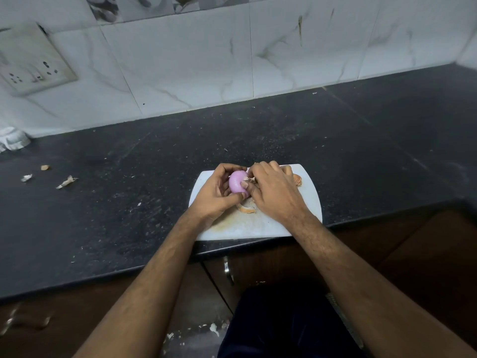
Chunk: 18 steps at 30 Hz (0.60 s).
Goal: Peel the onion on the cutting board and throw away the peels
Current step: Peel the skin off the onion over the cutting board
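The left hand (216, 188) cups the onion (238, 184) above the cutting board (304, 200); the right hand (273, 188) pinches skin at its right end (mostly bare already), nearer the loose peels (246, 208).

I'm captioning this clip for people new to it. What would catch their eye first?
The pale purple onion, gripped by the left hand while the right hand picks at its skin. They work over a white cutting board at the dark counter's front edge, with brown peels lying on it.
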### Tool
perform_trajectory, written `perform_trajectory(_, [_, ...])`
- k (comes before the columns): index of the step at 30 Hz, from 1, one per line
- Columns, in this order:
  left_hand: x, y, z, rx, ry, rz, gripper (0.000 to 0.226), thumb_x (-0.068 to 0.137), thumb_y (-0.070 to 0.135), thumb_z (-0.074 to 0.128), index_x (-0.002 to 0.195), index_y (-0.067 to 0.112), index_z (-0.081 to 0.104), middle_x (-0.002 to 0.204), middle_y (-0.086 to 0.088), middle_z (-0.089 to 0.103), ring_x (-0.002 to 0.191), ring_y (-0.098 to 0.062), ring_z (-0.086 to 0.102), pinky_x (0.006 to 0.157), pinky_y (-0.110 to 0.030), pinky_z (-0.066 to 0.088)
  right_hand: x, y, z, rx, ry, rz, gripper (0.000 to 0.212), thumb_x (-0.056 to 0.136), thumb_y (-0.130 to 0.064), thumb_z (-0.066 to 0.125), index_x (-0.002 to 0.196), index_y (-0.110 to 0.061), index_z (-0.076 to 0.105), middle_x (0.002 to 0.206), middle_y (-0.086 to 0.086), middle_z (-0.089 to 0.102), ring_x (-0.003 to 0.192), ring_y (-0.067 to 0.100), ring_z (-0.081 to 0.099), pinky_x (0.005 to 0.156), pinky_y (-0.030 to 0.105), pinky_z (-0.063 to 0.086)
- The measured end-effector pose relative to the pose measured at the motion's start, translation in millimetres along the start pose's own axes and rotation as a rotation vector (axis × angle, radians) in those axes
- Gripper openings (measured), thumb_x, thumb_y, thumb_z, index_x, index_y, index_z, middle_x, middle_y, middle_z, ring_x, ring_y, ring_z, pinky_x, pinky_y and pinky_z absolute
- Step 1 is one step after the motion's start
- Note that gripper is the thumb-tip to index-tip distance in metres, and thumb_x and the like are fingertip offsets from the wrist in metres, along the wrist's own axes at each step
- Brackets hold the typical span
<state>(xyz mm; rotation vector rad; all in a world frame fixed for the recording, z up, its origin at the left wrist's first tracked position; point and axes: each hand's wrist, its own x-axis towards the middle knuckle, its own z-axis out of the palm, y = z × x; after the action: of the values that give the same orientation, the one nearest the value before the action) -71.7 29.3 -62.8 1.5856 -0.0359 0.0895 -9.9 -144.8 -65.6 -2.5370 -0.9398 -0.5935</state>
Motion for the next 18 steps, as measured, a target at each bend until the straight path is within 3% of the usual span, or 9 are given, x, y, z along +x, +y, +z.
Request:
perform_trajectory(5, [-0.7, 0.0, 0.1, 0.022, -0.01, -0.006, 0.058, 0.085, -0.021, 0.073, 0.132, 0.009, 0.055, 0.13, -0.002, 0.067, 0.122, -0.015, 0.067, 0.106, -0.036, 0.057, 1.4, -0.2, -0.8, -0.022, -0.016, -0.016, 0.021, 0.107, -0.036, 0.037, 0.108, -0.022, 0.053, 0.104, -0.006, 0.06, 0.095, 0.018, 0.048, 0.083, 0.037, 0.032])
perform_trajectory(9, [-1.1, 1.0, 0.9, 0.027, -0.026, 0.001, 0.059, 0.083, -0.011, 0.077, 0.133, 0.011, 0.055, 0.133, -0.003, 0.067, 0.125, -0.018, 0.066, 0.107, -0.036, 0.056, 1.0, 0.1, 0.4, -0.05, -0.037, -0.026, 0.003, 0.101, -0.024, 0.047, 0.101, -0.024, 0.05, 0.098, -0.008, 0.059, 0.094, 0.017, 0.046, 0.08, 0.036, 0.028])
perform_trajectory(14, [0.2, -0.9, -0.2, 0.043, -0.03, 0.014, 0.061, 0.081, -0.008, 0.078, 0.135, 0.006, 0.054, 0.139, -0.012, 0.064, 0.13, -0.023, 0.063, 0.111, -0.042, 0.052, 1.2, 0.9, -2.5, -0.043, -0.072, -0.06, 0.008, 0.095, -0.022, 0.04, 0.091, -0.021, 0.047, 0.092, -0.005, 0.06, 0.091, 0.019, 0.047, 0.077, 0.037, 0.029])
perform_trajectory(18, [0.7, -2.9, -1.1, 0.068, -0.035, 0.022, 0.061, 0.082, -0.013, 0.078, 0.136, 0.005, 0.054, 0.14, -0.013, 0.063, 0.133, -0.028, 0.062, 0.113, -0.044, 0.051, 1.4, 0.3, -0.4, -0.047, -0.064, -0.07, 0.027, 0.095, -0.03, 0.029, 0.089, -0.017, 0.052, 0.089, -0.001, 0.064, 0.092, 0.021, 0.051, 0.075, 0.04, 0.033])
